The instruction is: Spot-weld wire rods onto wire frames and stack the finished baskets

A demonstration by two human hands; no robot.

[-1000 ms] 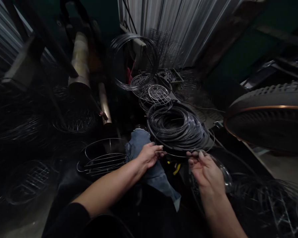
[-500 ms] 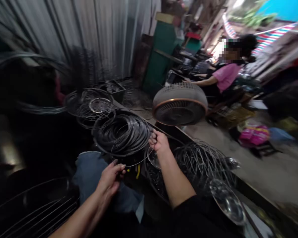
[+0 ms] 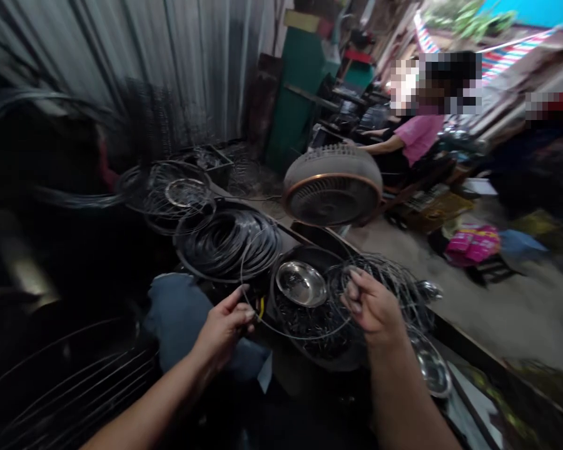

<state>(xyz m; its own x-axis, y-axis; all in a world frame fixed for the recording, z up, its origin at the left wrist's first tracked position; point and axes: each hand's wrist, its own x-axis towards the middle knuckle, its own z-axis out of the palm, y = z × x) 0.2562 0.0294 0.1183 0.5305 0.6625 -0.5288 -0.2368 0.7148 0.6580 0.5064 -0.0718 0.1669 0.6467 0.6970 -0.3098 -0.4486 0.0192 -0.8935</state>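
A thin metal wire (image 3: 291, 337) curves in a loop between my hands. My left hand (image 3: 228, 322) pinches it near its left bend, above my denim-covered knee (image 3: 178, 312). The right-hand part of the wire is held in the closed fingers of my right hand (image 3: 373, 306), over the near edge of a heap of wire rings (image 3: 398, 272). Behind the wire lies a thick coil of dark wire (image 3: 220, 244). Beside that coil, a shiny metal bowl (image 3: 301, 283) rests in a dark basin (image 3: 281, 259) among small dark pieces. Something yellow (image 3: 262, 307) shows near my left fingertips.
A dusty fan (image 3: 333, 187) stands beyond the basin. Loose wire hoops (image 3: 169, 194) lie at the left, near a corrugated metal wall (image 3: 192, 75). Another metal dish (image 3: 431, 365) is beside my right forearm. A person in a pink top (image 3: 420, 137) sits by machinery (image 3: 351, 112) farther back.
My right hand has moved right and toward me from the coil, drawing the wire into a wider loop. My left hand has shifted slightly right. The metal bowl is now uncovered.
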